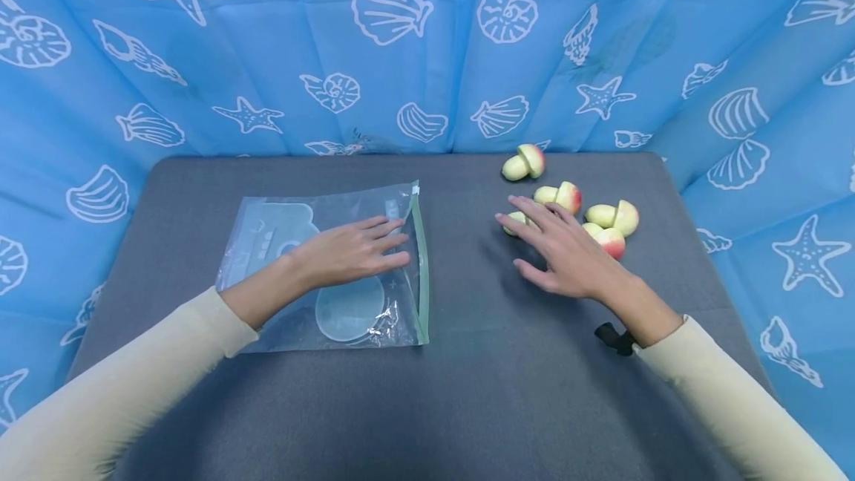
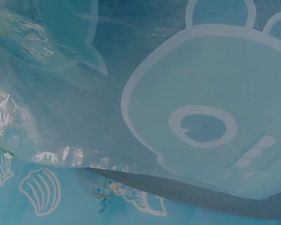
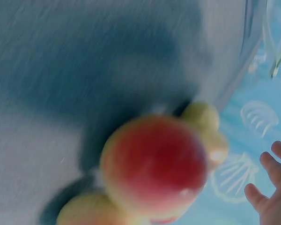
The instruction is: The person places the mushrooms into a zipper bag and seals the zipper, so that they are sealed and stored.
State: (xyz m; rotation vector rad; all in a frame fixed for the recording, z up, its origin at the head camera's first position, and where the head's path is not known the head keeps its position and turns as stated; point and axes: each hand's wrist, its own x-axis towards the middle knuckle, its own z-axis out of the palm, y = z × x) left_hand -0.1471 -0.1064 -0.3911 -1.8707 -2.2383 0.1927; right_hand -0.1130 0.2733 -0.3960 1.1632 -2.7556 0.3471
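Note:
A clear slider bag [image 1: 354, 310] with a green-edged opening on its right lies flat, printed with pale cartoon shapes. Over its middle stretches my left hand [image 1: 350, 251], fingers straight and pointing right, close over the plastic. The left wrist view shows the bag's bear-like print [image 2: 196, 84], but not the hand. My right hand [image 1: 568, 251] is spread with nothing in its grasp, beside several pale yellow mushroom-shaped pieces with reddish caps. It partly covers one small mushroom [image 1: 513, 224]. A red cap [image 3: 154, 164] fills the middle of the right wrist view, where fingertips [image 3: 274, 168] show at the right edge.
The mushrooms sit on the right of the dark grey table [image 1: 467, 407], one of them [image 1: 524, 162] near the back edge. A blue curtain [image 1: 447, 73] with white shell prints hangs behind and at both sides. A small black piece [image 1: 614, 338] shows at the right wrist.

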